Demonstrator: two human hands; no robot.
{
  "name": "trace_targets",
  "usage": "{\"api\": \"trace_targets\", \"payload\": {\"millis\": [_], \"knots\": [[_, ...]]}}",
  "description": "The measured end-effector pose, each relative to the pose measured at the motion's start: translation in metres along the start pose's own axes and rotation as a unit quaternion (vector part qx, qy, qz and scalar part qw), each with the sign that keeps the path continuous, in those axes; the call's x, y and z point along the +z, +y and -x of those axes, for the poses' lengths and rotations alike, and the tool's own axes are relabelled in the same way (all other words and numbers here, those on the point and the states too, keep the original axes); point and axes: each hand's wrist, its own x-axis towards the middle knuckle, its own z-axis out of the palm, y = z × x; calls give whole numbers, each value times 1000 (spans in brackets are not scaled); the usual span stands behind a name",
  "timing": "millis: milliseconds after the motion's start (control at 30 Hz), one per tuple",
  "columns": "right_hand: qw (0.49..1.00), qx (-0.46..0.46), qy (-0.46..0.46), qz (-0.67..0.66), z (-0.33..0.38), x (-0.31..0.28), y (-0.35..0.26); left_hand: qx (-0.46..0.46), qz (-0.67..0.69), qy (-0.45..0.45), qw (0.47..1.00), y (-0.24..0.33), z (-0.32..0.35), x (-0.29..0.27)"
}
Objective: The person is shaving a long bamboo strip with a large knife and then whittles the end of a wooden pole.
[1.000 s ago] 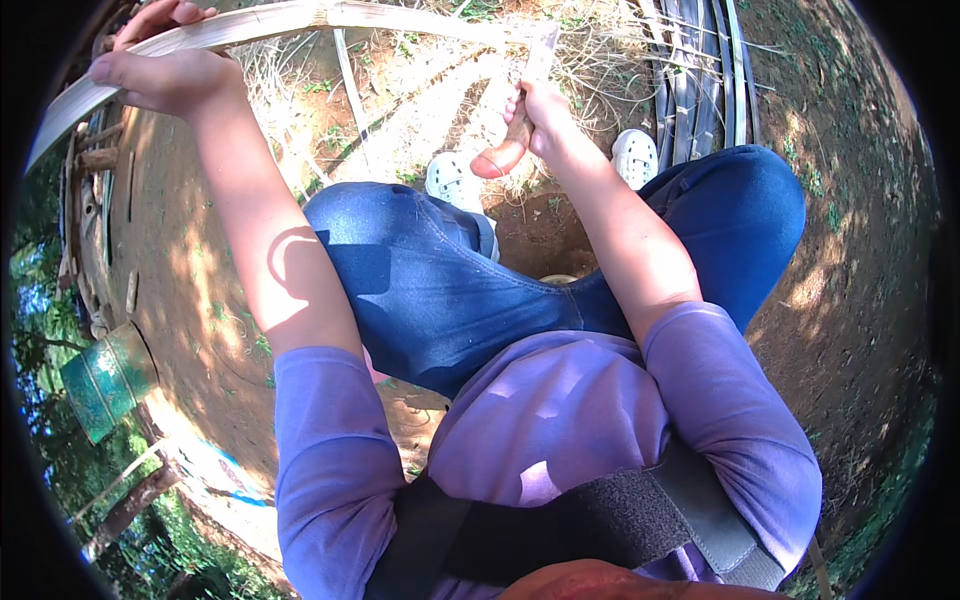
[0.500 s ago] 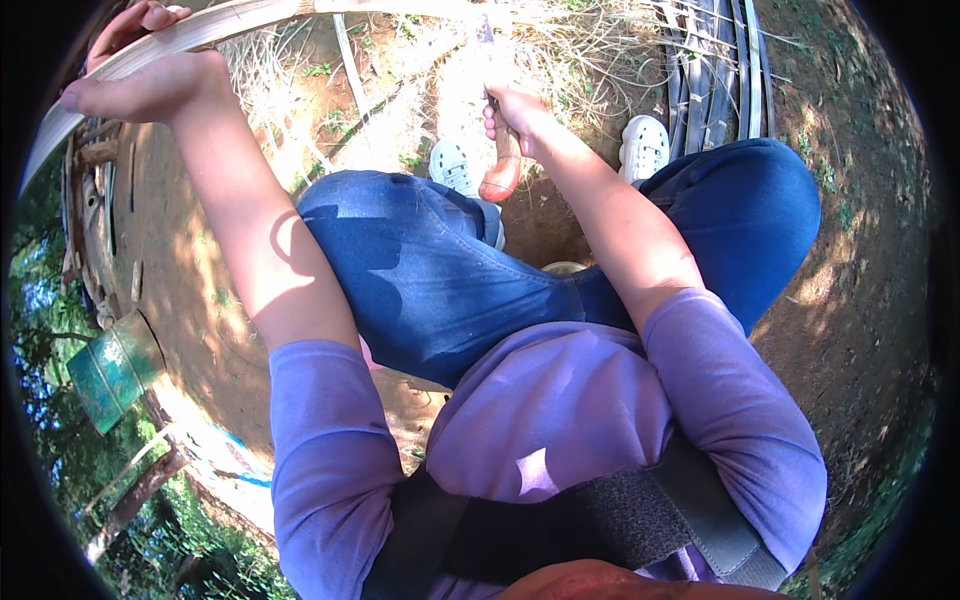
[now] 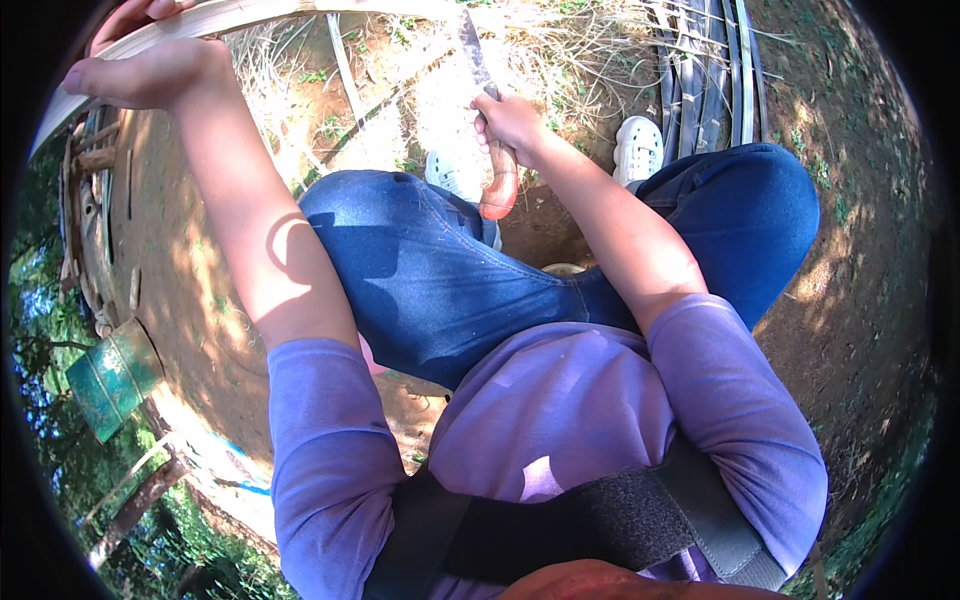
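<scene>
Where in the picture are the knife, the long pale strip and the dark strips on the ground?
Knife (image 3: 477, 60): head view, on its blade.
Pale strip (image 3: 240, 14): head view, on its broad face, right of the left hand (image 3: 148, 66).
Dark strips (image 3: 714, 75): head view, mid-bundle.

A wide fisheye view, from the left of two cameras worn on the head, looks steeply down. The shirt (image 3: 560, 410) sits nearest, low in the middle; jeans (image 3: 430, 270), shoes (image 3: 640, 145) and ground (image 3: 210, 310) lie farther off. The top edge crops the strip (image 3: 225, 18).
</scene>
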Motion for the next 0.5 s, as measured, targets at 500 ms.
{"api": "trace_targets", "payload": {"millis": [500], "knots": [[993, -68, -40, 92, 37, 25, -16, -8, -23, 42, 999, -1, 6, -2]]}}
